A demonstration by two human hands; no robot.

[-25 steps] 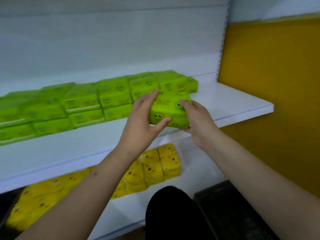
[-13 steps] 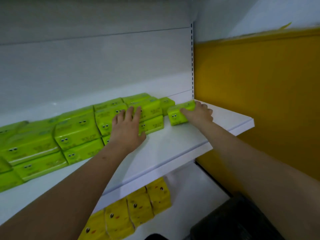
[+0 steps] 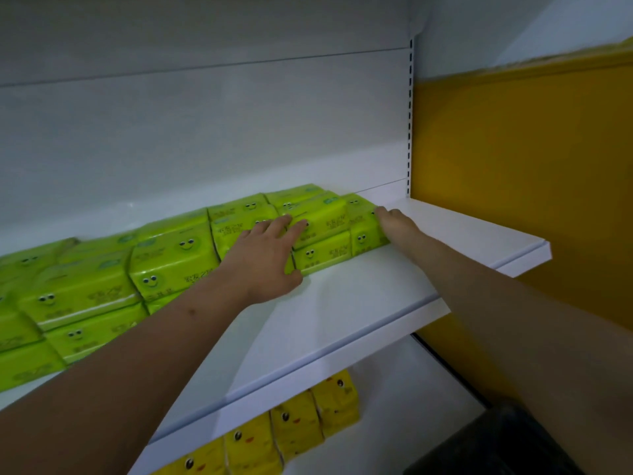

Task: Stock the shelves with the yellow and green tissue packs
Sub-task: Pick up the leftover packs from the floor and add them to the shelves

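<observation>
— Packs first, from the head view, the only one we have: where do the green tissue packs [image 3: 171,265] sit against our hands?

— On the upper shelf [image 3: 359,303], stacked two high in a row that runs left to right along the back. The end pack [image 3: 363,228] closes that row on the right, its long axis running back into the shelf, across the line of the row.

— And the hands?

— Well apart. Our left hand [image 3: 265,258] lies flat, fingers straight, pressing the front faces near the middle-right of the row. Our right hand [image 3: 394,219] is against the end pack's right side; whether its fingers curl round the pack we cannot tell, since only the back of the hand shows.

— So which hand is nearer the bare stretch?

— The right. Bare shelf lies just to its right, so we judge the next green pack goes there.

— The yellow tissue packs [image 3: 298,426]?

— On the lower shelf, standing in a row, well below both hands.
</observation>
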